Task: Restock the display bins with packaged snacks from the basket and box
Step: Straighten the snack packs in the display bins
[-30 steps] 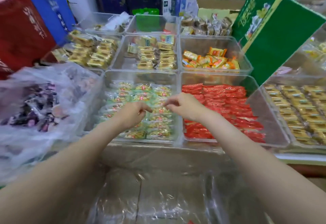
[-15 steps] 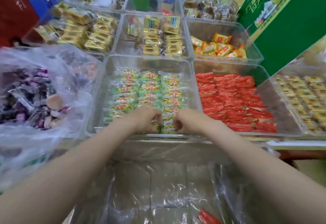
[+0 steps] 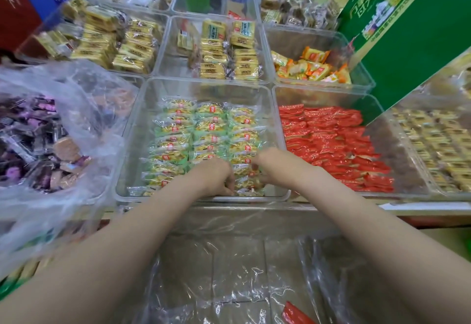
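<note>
Both sets of fingers are curled down onto the green-wrapped snack packs (image 3: pixel 209 132) at the near edge of the clear display bin (image 3: pixel 132 125), left hand (image 3: pixel 216 178) and right hand (image 3: pixel 270 165) nearly touching; each seems to pinch a pack, though I can't tell for sure. The packs sit in three neat rows. The next bin to the right holds red packets (image 3: pixel 331 140). A plastic-lined box (image 3: pixel 229 272) sits below the arms, one red packet (image 3: pixel 295 314) in it.

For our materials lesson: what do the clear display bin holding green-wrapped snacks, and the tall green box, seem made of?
Clear display bin: likely rigid glossy plastic; its contents show through the walls. Tall green box: probably printed cardboard, with flat panels and creased edges.
</note>
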Tool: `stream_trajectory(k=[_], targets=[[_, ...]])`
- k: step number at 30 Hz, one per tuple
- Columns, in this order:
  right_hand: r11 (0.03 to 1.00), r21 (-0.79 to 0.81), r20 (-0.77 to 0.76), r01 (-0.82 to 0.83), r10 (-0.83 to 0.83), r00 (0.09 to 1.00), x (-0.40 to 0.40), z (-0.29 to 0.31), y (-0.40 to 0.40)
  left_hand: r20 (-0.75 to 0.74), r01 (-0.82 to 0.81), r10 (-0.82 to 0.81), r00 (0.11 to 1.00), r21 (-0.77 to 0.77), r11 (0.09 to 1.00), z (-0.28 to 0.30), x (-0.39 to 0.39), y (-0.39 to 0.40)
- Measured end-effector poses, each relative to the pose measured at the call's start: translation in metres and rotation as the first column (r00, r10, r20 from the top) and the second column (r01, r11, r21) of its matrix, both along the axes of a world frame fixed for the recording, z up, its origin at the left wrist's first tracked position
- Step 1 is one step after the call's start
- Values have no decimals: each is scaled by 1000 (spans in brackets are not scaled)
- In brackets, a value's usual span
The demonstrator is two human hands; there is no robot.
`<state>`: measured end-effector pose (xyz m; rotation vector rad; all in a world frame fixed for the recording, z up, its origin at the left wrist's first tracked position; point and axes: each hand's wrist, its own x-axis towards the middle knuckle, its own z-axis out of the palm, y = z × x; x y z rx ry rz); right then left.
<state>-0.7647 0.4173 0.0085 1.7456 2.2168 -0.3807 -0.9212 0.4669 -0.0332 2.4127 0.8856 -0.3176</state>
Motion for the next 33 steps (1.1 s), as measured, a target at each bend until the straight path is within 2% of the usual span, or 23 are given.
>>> stream_trajectory(k=[3, 5, 7, 9, 12, 14, 16, 19, 22, 24, 26, 28, 30, 33], targets=[[999, 12, 85, -46, 45, 995, -3, -8, -7, 2, -14, 14, 1000, -5, 1000, -5, 2, 0], [996, 55, 72, -69, 65, 995, -3, -12, -11, 19, -31, 32, 999, -54, 998, -4, 0, 2], [993, 81, 42, -85, 82, 996, -3, -13, -11, 99, -92, 107, 989, -148, 985, 3, -6, 4], [992, 85, 17, -89, 88, 996, -4, -14, -10, 233, -186, 242, 942, -237, 954, 11, -15, 7], [992, 100, 27, -74, 71, 997, -10, -12, -7, 303, -316, 340, 890, -127, 940, 18, -37, 19], [998, 35, 43, -61, 60, 997, -12, -8, 0, 220, -314, 304, 927, 10, 949, 19, -54, 29], [999, -42, 11, -21, 22, 1000, -14, -1, 10, 161, -313, 297, 941, 77, 947, 20, -70, 35], [996, -28, -199, 81, -85, 976, -21, 6, 26, 191, -323, 297, 936, 121, 939, 19, -82, 38], [995, -82, -370, 63, -89, 925, -40, 2, 33, 174, -280, 257, 951, 119, 953, 16, -83, 39], [987, -161, -353, 11, -68, 933, -50, -7, 32, 189, -226, 201, 961, 119, 967, 18, -81, 38], [987, -157, -288, -34, -12, 957, -55, -14, 30, 159, -132, 118, 980, 81, 988, 19, -80, 34], [990, -130, -230, -51, 20, 973, -57, -17, 26, 54, -22, 20, 998, 31, 999, 17, -77, 28], [994, -95, -206, -44, 24, 978, -59, -19, 22, -30, 7, -7, 1000, 0, 1000, 15, -73, 25], [995, -94, -239, 11, -33, 971, -60, -20, 20, -154, 17, -4, 988, 87, 996, 16, -66, 23]])
